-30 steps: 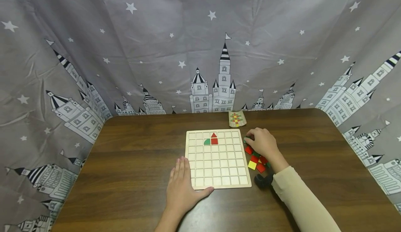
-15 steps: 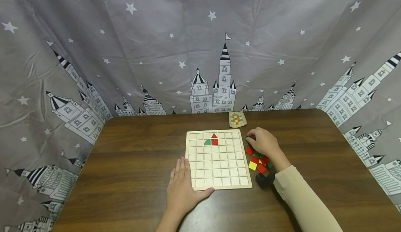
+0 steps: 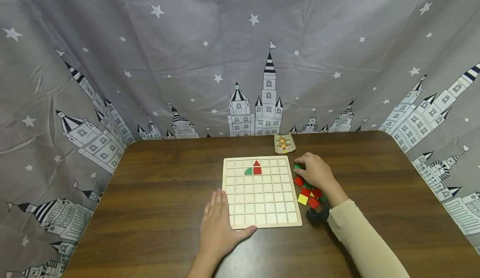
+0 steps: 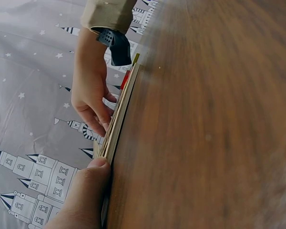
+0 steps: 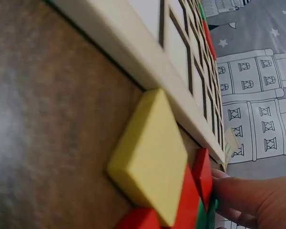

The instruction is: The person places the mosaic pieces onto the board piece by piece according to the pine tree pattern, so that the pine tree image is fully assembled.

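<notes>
Green tile [image 3: 297,166] in right hand [image 3: 316,171], between thumb and fingers.

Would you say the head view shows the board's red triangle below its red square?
No, the red triangle sits directly above that red square.

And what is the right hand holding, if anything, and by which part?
The right hand seems to pinch a green block, partly hidden, by its edges.

The green tile [image 3: 298,166], which had shown only a small edge at the fingertips one second earlier, came into fuller view between the thumb and the fingers of the right hand [image 3: 316,171]. The gap between them had become slightly wider.
</notes>
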The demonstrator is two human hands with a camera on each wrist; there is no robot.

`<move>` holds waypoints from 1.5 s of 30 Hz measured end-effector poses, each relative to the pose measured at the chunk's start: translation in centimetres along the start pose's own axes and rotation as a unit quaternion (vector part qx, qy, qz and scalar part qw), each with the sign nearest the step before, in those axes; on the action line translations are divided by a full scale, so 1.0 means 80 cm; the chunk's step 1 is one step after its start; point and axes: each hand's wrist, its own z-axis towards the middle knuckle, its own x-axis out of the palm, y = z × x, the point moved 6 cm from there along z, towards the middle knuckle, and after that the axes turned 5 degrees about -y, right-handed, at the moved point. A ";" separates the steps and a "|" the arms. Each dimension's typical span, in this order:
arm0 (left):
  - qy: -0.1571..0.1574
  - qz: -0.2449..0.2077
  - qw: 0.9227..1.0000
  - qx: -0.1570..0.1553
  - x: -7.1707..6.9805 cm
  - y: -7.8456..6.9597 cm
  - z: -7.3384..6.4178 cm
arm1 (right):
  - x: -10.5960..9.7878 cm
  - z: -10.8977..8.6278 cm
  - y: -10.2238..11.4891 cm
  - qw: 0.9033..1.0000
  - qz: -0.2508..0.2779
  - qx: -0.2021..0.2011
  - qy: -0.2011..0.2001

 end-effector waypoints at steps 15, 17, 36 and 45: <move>-0.002 0.005 1.000 0.002 -0.001 -0.001 0.000 | 0.007 -0.002 0.003 1.000 0.021 -0.021 0.010; -0.002 0.004 1.000 0.002 0.000 -0.001 0.000 | 0.007 -0.003 0.006 0.999 0.008 -0.036 0.011; -0.005 0.001 1.000 0.002 0.000 0.001 0.000 | 0.015 0.002 0.050 0.998 0.008 -0.065 -0.024; -0.005 0.001 1.000 0.001 0.000 0.000 0.000 | 0.031 0.008 0.090 0.996 0.002 -0.087 0.001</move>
